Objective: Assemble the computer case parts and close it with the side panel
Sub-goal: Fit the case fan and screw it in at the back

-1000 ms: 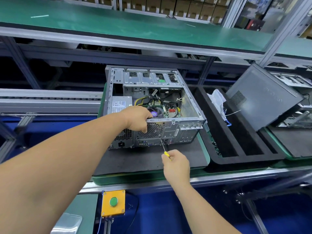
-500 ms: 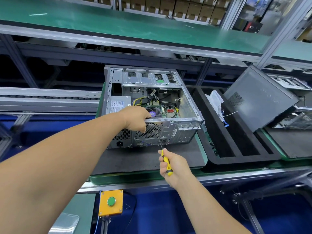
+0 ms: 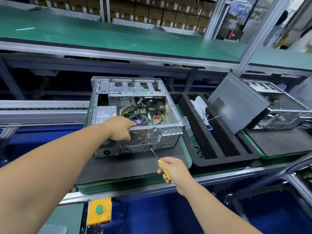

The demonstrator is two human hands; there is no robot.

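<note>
I see the open silver metal computer case [image 3: 135, 115] lying on its side on a dark foam mat [image 3: 131, 164] that covers a green-edged pallet on the surface, its rear panel facing me and its open side up, with the motherboard, fan and bundled cables showing inside. My left hand [image 3: 120, 128] rests over the upper rear edge of the case, above the round fan grille, fingers curled down onto the metal rim. My right hand [image 3: 172, 169] grips the yellow-handled screwdriver [image 3: 159, 163], fingers wrapped round the handle; the thin steel shaft points up and left, and its tip meets the rear panel near the port cluster. Just to the right of the case sits a black foam tray with long slots [image 3: 219, 156], holding a crumpled white plastic bag [image 3: 200, 105]. Beyond that, the dark grey metal side panel [image 3: 236, 102] leans tilted against a second open case [image 3: 283, 115]. A yellow box with a green push button [image 3: 99, 210] hangs below the front edge of the surface.
</note>
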